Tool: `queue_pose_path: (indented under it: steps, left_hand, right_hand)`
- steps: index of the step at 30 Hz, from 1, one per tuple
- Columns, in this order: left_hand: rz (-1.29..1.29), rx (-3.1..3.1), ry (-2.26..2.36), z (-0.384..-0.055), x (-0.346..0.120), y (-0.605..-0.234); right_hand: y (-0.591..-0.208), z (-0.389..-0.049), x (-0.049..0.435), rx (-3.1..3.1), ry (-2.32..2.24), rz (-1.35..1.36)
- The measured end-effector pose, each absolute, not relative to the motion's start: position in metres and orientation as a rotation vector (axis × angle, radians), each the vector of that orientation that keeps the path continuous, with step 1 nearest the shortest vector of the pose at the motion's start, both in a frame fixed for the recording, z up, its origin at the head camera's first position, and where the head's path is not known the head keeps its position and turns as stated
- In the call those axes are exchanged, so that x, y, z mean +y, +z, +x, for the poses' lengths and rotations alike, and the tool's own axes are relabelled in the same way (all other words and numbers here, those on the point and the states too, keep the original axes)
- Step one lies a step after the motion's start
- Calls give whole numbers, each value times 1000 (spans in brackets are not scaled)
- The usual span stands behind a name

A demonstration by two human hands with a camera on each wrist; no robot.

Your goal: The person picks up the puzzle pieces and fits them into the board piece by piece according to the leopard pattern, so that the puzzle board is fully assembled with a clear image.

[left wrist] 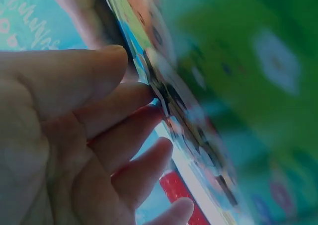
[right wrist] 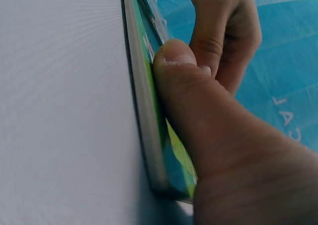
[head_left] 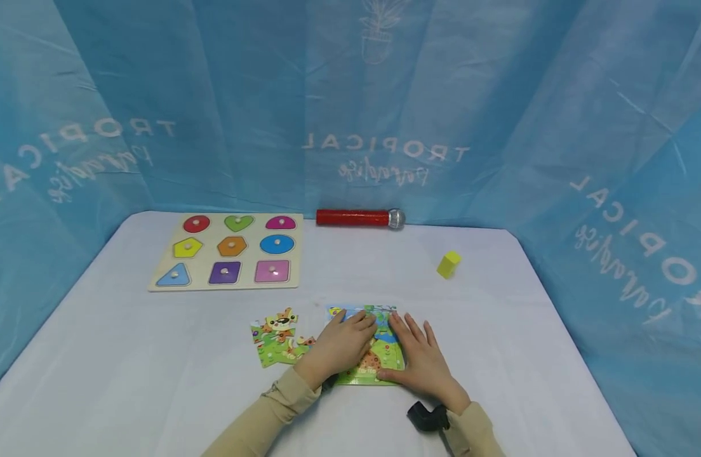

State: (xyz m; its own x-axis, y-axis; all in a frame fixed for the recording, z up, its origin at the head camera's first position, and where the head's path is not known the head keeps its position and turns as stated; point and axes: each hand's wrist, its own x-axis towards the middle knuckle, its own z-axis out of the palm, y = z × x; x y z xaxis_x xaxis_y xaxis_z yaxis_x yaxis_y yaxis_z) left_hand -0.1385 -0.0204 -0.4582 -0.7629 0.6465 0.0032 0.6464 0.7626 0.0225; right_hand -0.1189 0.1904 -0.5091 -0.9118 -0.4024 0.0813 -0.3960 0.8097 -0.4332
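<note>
The right hand (head_left: 423, 363) rests on the right side of one picture puzzle (head_left: 392, 352), its grip spread wide. The left hand (head_left: 341, 343) touches the same puzzle with loosely extended fingers, its grip part-spread. The puzzle lies at the counter's (head_left: 499, 374) near middle. Left of it sit several loose pieces (head_left: 275, 349), exact count unclear. Farther off are one yellow block (head_left: 449, 264), one board (head_left: 202, 287) with nine knobbed shapes (head_left: 232, 246), then one red microphone (head_left: 356, 218) before a blue curtain (head_left: 259, 82).

the puzzle (head_left: 387, 355) looks glossy — the tablecloth (head_left: 499, 355) matt fabric, the curtain (head_left: 259, 95) faintly shiny.
</note>
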Motion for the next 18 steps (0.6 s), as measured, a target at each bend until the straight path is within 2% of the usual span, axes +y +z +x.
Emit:
queue_pose_path:
  steps: [18]
  left_hand:
    - [1095,2845,110,-145,-7,-456]
  right_hand:
    - [-505,-118,191,2957,-654,-649]
